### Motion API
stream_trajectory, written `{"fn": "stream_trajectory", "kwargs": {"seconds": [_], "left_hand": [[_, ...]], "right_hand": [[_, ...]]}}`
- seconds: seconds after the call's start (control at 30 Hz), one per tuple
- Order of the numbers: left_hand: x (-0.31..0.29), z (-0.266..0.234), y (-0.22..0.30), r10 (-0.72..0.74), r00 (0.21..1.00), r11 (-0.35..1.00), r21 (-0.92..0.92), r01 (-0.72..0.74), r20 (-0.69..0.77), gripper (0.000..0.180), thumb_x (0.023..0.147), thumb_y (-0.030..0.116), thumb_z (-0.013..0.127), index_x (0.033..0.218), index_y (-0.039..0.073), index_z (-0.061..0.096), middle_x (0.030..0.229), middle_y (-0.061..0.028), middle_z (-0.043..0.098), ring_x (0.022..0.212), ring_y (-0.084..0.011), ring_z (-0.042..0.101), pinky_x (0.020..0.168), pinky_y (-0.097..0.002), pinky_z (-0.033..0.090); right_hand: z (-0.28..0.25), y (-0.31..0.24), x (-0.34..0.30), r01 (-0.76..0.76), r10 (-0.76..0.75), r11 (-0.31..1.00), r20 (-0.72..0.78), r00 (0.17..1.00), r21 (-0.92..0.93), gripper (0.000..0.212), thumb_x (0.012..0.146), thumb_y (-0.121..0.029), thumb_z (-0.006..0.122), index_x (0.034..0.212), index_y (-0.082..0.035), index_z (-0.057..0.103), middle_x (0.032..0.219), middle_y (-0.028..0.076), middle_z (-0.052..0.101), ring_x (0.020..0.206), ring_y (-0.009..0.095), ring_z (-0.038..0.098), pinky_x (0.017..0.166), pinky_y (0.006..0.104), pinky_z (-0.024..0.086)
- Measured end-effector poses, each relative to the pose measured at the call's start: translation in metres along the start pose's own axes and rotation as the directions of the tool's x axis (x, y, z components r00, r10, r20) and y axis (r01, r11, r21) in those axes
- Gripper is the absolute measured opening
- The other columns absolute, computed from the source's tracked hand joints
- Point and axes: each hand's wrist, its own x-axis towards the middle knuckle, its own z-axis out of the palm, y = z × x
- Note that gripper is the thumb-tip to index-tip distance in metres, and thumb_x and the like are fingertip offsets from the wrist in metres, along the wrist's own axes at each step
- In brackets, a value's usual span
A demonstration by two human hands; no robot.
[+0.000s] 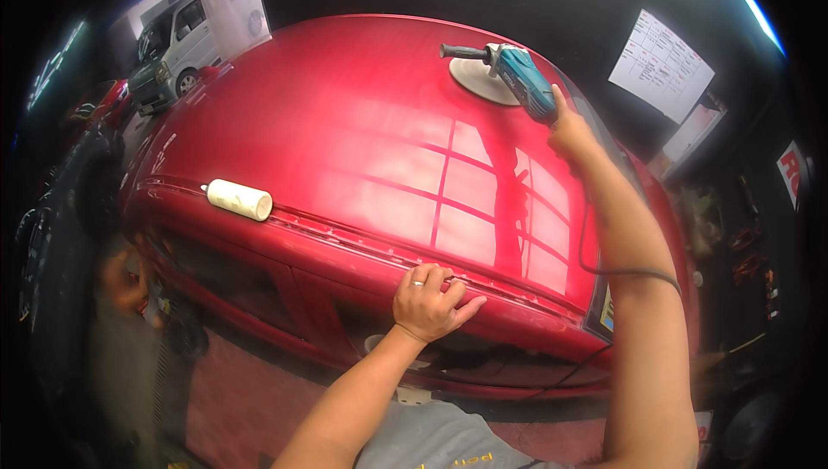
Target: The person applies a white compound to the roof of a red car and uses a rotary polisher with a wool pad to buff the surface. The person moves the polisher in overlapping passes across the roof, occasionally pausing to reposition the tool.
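Note:
My right hand (572, 131) is wrapped around the rear of a teal power polisher (523, 79), out at the far right of a glossy red car roof (319, 115). The polisher's pale round pad (479, 81) lies against the roof, and its black side handle (459, 51) points left. Down at the near roof edge, my left hand (429, 305) leans on the dark gutter strip, fingers bent over it and thumb apart, a ring on one finger. Farther left along that strip, a cream squeeze bottle (240, 200) lies on its side, nozzle to the left.
A black cord (634, 271) runs from the polisher side across the roof and over my right forearm. Dark side windows (379, 331) sit below the near roof edge. Another person (125, 283) is low at the left. Beyond stands a white van (188, 33); a paper sheet (662, 63) hangs at right.

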Motion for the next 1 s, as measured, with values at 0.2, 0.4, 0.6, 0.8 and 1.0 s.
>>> {"fn": "stream_trajectory", "kwargs": {"seconds": [0.2,0.4,0.6,0.8,1.0], "left_hand": [[0.003,0.002,0.004,0.007,1.000,0.999,-0.033,-0.007,-0.010,0.043,0.076,0.053,0.092,0.077,0.017,0.067,0.099,-0.0035,0.065,0.096,-0.0272,0.061,0.080,-0.0427,0.052],[0.003,-0.001,0.000,0.010,1.000,1.000,-0.019,-0.010,-0.009,0.042,0.076,0.052,0.092,0.078,0.017,0.068,0.098,-0.0034,0.064,0.094,-0.0274,0.061,0.079,-0.0431,0.052],[0.001,0.001,0.002,0.013,1.000,1.000,-0.012,-0.013,-0.007,0.041,0.075,0.053,0.091,0.082,0.017,0.073,0.098,-0.0039,0.064,0.096,-0.0285,0.062,0.080,-0.0439,0.053],[0.000,0.002,0.003,0.015,1.000,1.000,-0.006,-0.015,-0.007,0.041,0.075,0.052,0.092,0.083,0.016,0.075,0.098,-0.0041,0.065,0.097,-0.0295,0.062,0.081,-0.0445,0.053],[-0.001,0.001,0.003,0.008,1.000,1.000,0.000,-0.008,0.002,0.041,0.074,0.051,0.092,0.082,0.015,0.074,0.097,-0.0041,0.064,0.096,-0.0295,0.062,0.081,-0.0451,0.053]], "right_hand": [[0.001,0.071,-0.004,-0.042,0.042,0.999,-0.056,0.998,0.000,0.113,0.086,-0.003,0.073,0.178,-0.027,0.012,0.119,0.021,0.079,0.109,0.039,0.078,0.093,0.0473,0.062],[-0.001,0.103,-0.021,-0.136,0.132,0.990,-0.088,0.987,-0.045,0.119,0.083,-0.003,0.078,0.178,-0.030,0.012,0.117,0.020,0.079,0.111,0.038,0.078,0.094,0.0444,0.061],[-0.002,0.145,-0.050,-0.157,0.158,0.988,-0.080,0.984,0.010,0.119,0.082,-0.002,0.077,0.178,-0.030,0.013,0.114,0.018,0.080,0.112,0.037,0.078,0.097,0.0441,0.060],[-0.003,0.171,-0.080,-0.191,0.191,0.981,-0.102,0.976,0.008,0.120,0.081,-0.001,0.077,0.178,-0.032,0.013,0.113,0.018,0.080,0.108,0.035,0.079,0.093,0.0446,0.062],[-0.004,0.179,-0.109,-0.250,0.259,0.962,-0.072,0.963,0.113,0.120,0.082,0.004,0.074,0.178,-0.035,0.012,0.113,0.020,0.078,0.089,0.035,0.081,0.071,0.0456,0.064]]}}
